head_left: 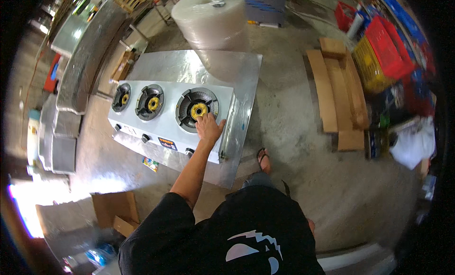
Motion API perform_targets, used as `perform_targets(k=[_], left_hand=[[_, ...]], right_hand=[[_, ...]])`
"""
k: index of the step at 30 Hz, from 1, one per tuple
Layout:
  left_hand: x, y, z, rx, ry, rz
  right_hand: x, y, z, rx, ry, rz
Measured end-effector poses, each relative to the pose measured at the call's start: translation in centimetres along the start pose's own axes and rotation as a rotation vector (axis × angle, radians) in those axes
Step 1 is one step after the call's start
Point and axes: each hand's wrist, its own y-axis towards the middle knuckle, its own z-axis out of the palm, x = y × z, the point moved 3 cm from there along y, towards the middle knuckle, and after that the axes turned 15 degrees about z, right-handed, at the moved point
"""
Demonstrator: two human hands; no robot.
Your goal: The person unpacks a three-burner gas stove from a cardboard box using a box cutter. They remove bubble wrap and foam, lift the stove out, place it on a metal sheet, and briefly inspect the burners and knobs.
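A three-burner gas stove (173,109) with a silver-grey body stands in front of me. Its right burner (197,104) has a black grate around a brass-coloured burner head (199,111). Over the near edge of this burner lies my left hand (209,128), palm down. Its fingertips reach the brass head, and the thumb is spread to the right; the fingers look apart. The middle burner (150,102) and left burner (122,97) have similar black grates. Black knobs (145,138) line the stove's front. My right hand is not in view.
Beneath the stove is a shiny metal sheet (245,109). A large roll of clear wrap (208,19) stands behind it. Open cardboard (328,95) and red and yellow crates (386,50) are at right. Metal sinks or counters (85,66) stand at left. My sandalled foot (264,161) is near the sheet.
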Motion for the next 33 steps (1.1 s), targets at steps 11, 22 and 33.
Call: perform_targets(k=[11, 22, 33], left_hand=[[-0.5, 1.2, 0.0, -0.049, -0.049, -0.067], [-4.2, -3.3, -1.4, -0.381, -0.223, -0.436], [-2.6, -19.1, 5.1, -0.783, -0.816, -1.624]], right_hand=[[29.4, -1.6, -6.1, -0.203, 0.037, -0.189], [47.4, 2.9, 3.4, 0.165, -0.39, -0.226], [70.7, -6.6, 32.2, 0.509, -1.015, -0.804]])
